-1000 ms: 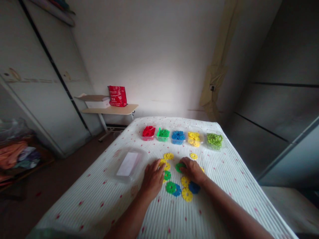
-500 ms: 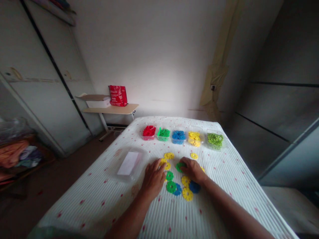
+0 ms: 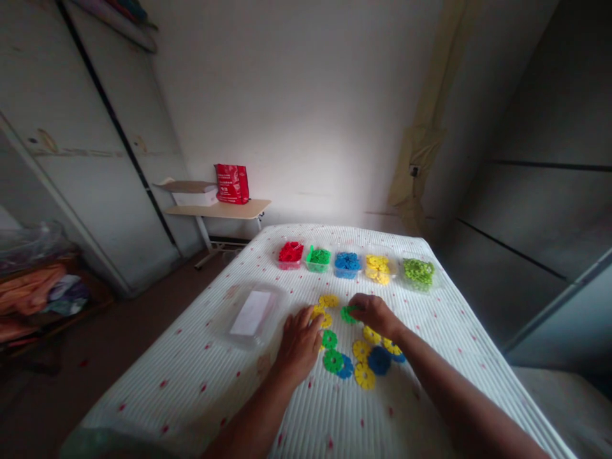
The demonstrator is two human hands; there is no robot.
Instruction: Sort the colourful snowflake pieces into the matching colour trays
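My right hand pinches a green notched plastic disc by its right edge, just over the bed-like surface. Flat and with fingers spread, my left hand rests beside several yellow discs, its fingertips touching or overlapping some of them. Close to its thumb lie two green discs, one overlapping a blue disc. Below my right wrist is a group of yellow discs around a dark blue disc; my forearm partly hides more pieces there.
Clear tubs of red, green, blue, yellow and lime pieces line the far side of the white quilted cover. A clear plastic lid with a white label lies left. Behind stands a small table with a red bag.
My right hand has moved slightly away from me with the green disc, uncovering yellow and blue discs near its wrist. My left hand stays put; the whole view has shifted slightly.
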